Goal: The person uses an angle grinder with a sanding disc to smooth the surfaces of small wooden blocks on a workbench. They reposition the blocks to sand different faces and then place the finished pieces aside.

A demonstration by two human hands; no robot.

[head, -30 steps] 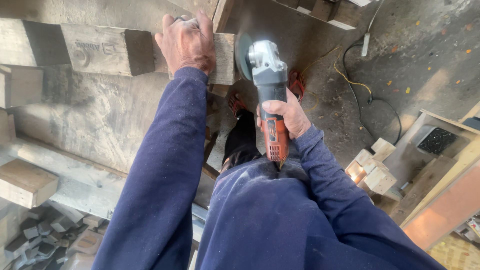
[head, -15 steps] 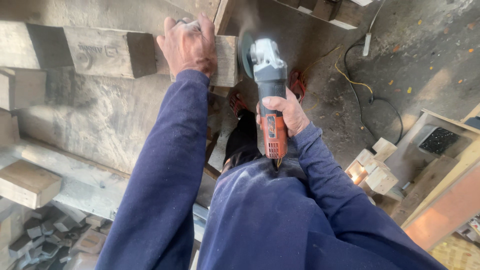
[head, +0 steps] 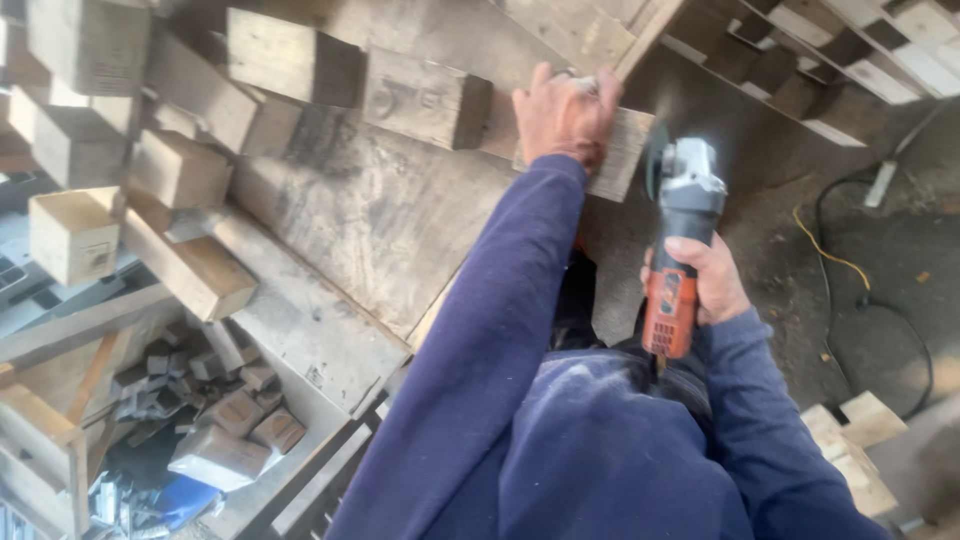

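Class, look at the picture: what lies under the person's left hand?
The left hand presses on the end of a wooden block of the pallet. The wood directly beneath the palm is covered.

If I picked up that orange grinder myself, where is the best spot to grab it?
Probably the narrow orange body of the angle grinder, wrapped from the rear, as the right hand does here. That slim barrel suits a palm and keeps fingers behind the grey head and disc at the front. The left hand rests on the wooden block.
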